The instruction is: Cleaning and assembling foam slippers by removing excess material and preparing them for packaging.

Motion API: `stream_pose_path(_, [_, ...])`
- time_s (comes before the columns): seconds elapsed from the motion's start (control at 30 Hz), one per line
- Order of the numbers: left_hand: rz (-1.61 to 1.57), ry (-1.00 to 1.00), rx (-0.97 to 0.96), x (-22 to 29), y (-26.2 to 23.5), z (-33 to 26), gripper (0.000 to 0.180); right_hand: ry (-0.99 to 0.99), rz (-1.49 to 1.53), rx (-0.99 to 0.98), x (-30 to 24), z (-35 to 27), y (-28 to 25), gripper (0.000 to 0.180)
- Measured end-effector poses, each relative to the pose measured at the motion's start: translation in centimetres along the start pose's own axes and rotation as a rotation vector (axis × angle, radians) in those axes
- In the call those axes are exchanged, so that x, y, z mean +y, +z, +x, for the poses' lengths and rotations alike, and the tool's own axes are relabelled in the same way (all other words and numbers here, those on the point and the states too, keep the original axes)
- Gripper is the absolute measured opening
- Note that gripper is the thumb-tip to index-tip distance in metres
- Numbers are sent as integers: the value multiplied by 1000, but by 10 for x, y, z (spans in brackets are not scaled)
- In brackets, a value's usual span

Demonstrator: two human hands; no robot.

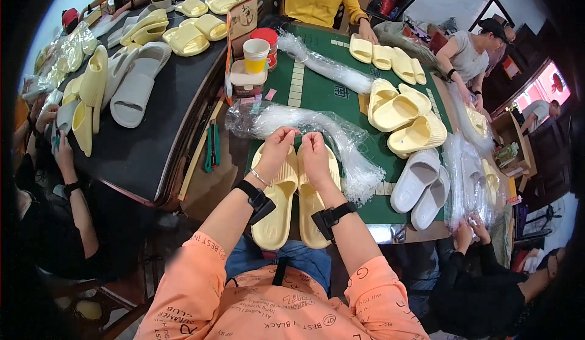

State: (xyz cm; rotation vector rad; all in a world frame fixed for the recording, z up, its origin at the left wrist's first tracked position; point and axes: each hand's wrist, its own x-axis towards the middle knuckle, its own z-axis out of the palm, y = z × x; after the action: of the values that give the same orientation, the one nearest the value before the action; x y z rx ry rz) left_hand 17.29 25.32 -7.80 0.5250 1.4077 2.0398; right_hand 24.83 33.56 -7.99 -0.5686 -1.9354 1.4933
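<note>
Holding left hand (277, 152) and right hand (317, 158) almost touching at the middle of the frame, with fingers drawn together at the tips on each. Hard to tell, at this scale, about anything thin pinched there. Showing below the hands, side by side at the green worktop's (361, 216) near edge: pale yellow slippers (272, 218). Lying just beyond, ends fanned to the right: clear strands (352, 163). Resting left of centre: green cutter (211, 148). Sitting right of centre: more yellow slippers (402, 111), above grey slippers (415, 181).
</note>
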Motion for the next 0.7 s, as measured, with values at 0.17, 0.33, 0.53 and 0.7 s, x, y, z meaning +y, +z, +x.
stream_pose_path(0.17, [-33, -48, -18, 0, -3, 0, 14, 19, 22, -13, -5, -2, 0, 13])
stream_pose_path(0.33, [-55, -20, -10, -1, 1, 1, 15, 1, 62, -29, 2, 0, -1, 13])
stream_pose_path(0.53, [-56, -43, -7, 0, 0, 1, 15, 18, 63, -39, 5, 1, -1, 13])
stream_pose_path(0.7, [-50, -38, 4, 2, 2, 0, 15, 10, 48, -23, 6, 2, -1, 13])
